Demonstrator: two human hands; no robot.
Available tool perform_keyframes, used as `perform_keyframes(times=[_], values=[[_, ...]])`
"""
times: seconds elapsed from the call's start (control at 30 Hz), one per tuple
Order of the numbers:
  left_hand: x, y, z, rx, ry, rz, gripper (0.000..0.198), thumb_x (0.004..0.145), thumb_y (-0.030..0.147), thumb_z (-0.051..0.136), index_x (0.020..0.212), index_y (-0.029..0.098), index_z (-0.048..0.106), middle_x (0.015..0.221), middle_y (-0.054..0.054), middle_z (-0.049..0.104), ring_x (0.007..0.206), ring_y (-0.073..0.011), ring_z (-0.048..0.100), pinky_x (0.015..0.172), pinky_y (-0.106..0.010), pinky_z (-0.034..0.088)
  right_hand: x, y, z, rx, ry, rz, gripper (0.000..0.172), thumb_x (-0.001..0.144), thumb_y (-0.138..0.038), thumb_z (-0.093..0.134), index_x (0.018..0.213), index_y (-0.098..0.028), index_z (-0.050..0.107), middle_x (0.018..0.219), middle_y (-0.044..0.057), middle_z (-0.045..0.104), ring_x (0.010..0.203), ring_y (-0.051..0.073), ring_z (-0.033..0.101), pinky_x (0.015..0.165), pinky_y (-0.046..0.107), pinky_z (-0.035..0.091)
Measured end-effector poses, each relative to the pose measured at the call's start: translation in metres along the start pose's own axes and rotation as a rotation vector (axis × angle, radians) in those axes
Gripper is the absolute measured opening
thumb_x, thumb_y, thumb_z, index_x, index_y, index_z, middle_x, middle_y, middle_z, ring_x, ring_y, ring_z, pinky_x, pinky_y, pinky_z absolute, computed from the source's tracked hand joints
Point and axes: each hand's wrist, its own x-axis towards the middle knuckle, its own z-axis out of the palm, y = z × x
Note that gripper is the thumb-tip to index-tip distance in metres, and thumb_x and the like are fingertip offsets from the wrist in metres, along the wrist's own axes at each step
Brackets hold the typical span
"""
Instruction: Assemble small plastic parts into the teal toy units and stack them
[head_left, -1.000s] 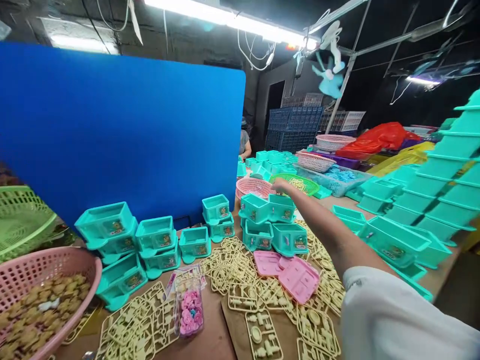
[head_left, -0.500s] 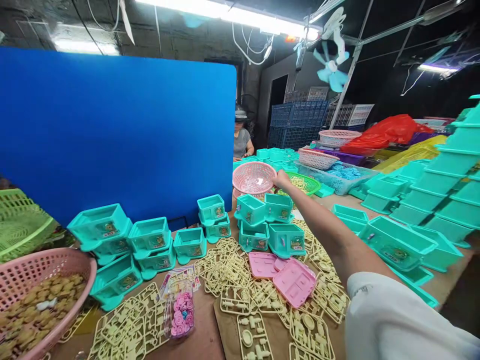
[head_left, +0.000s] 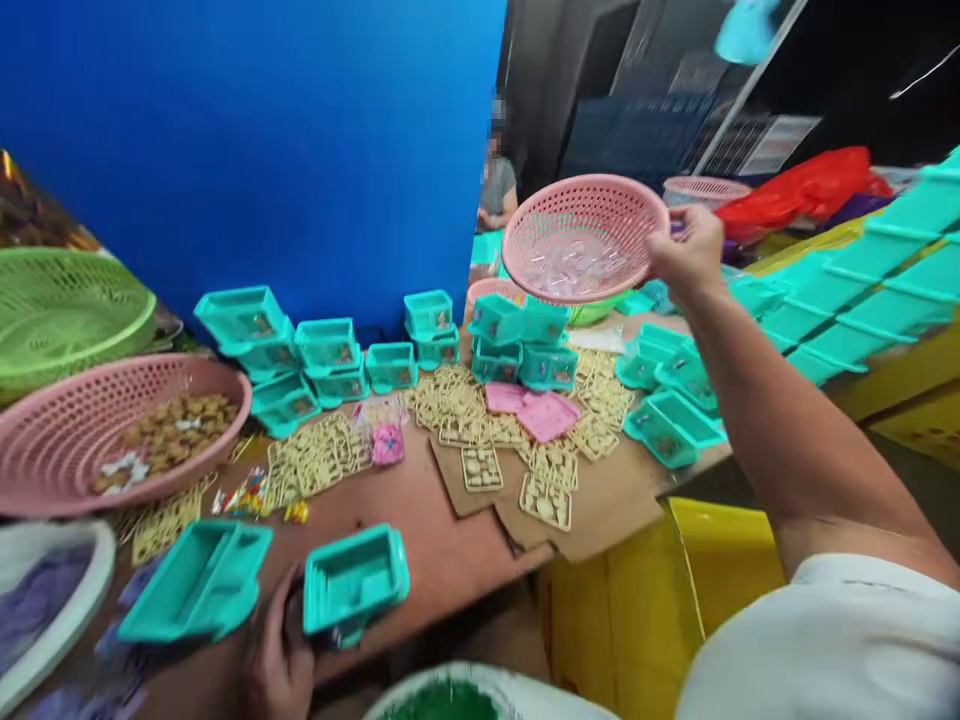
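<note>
My right hand (head_left: 690,250) grips the rim of a round pink plastic basket (head_left: 585,190), held up above the teal boxes at the back of the table. Clear plastic pieces (head_left: 576,268) lie in the basket, which tilts toward me. My left hand (head_left: 281,655) is low at the table's front edge, slightly blurred, its visible fingers apart and nothing seen in them. Beside it on the right stands a teal box (head_left: 356,580); whether they touch I cannot tell. Another teal box (head_left: 199,580) lies to its left.
Cream sprues of small parts (head_left: 450,400) and pink plates (head_left: 544,415) spread over the table (head_left: 442,560). A pink basket of tan pieces (head_left: 67,420) and a green basket (head_left: 67,310) stand left. A blue panel (head_left: 262,150) rises behind. A person (head_left: 497,185) sits beyond.
My right hand has lifted the pink basket off the back of the table, up and to the right. The view has tipped downward, bringing my left hand and the near teal boxes into sight.
</note>
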Motion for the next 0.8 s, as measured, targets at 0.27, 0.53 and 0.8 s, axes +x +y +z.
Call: perform_keyframes(times=[0.27,0.53,0.8], values=[[-0.006,0.009,-0.009,-0.057,0.002,0.085,0.040,0.104,0.042,0.041,0.128,0.021,0.064,0.121,-0.013,0.074,0.114,-0.0247,0.070,0.097,-0.038,0.056,-0.139,-0.116,0.037,-0.028,-0.108,0.137,0.038,0.080,-0.011,0.058,0.118,-0.012,0.063,0.063,-0.001,0.059,0.054,0.014,0.052,0.058,0.030,0.044],[-0.009,-0.002,-0.012,-0.232,0.008,-0.055,0.045,0.103,0.049,0.040,0.130,0.020,0.062,0.123,-0.015,0.073,0.119,-0.0262,0.069,0.108,-0.043,0.053,-0.211,-0.179,0.067,-0.262,-0.281,-0.209,0.046,0.089,-0.025,0.050,0.134,-0.017,0.059,0.068,0.003,0.067,0.058,0.019,0.059,0.061,0.032,0.041],[-0.008,-0.002,-0.011,-0.243,0.006,0.003,0.046,0.104,0.047,0.039,0.134,0.019,0.060,0.125,-0.016,0.072,0.119,-0.0268,0.069,0.106,-0.045,0.054,-0.248,-0.217,0.081,-0.457,-0.378,-0.576,0.055,0.098,-0.018,0.043,0.153,-0.013,0.048,0.095,0.012,0.078,0.077,0.021,0.068,0.063,0.030,0.040]])
